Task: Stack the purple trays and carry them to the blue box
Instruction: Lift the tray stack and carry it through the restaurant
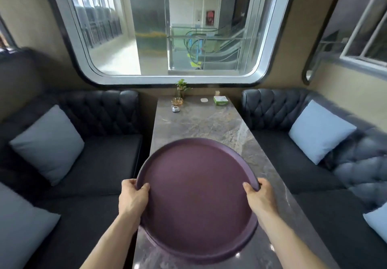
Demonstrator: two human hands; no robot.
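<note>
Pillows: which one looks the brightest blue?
The pillow on the right sofa, leaning by the tufted backrest. It is pale sky blue; the left sofa's pillow looks duller and greyer.

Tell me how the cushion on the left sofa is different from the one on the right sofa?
The left cushion looks darker, a grey-blue; the right cushion is a paler, brighter blue. The left cushion leans against the left sofa, the right one against the right sofa. Both are square and propped on a corner.

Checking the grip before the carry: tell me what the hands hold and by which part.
Both hold the round purple tray by its rim: left hand on the left edge, right hand on the right edge, thumbs over the lip.
</note>
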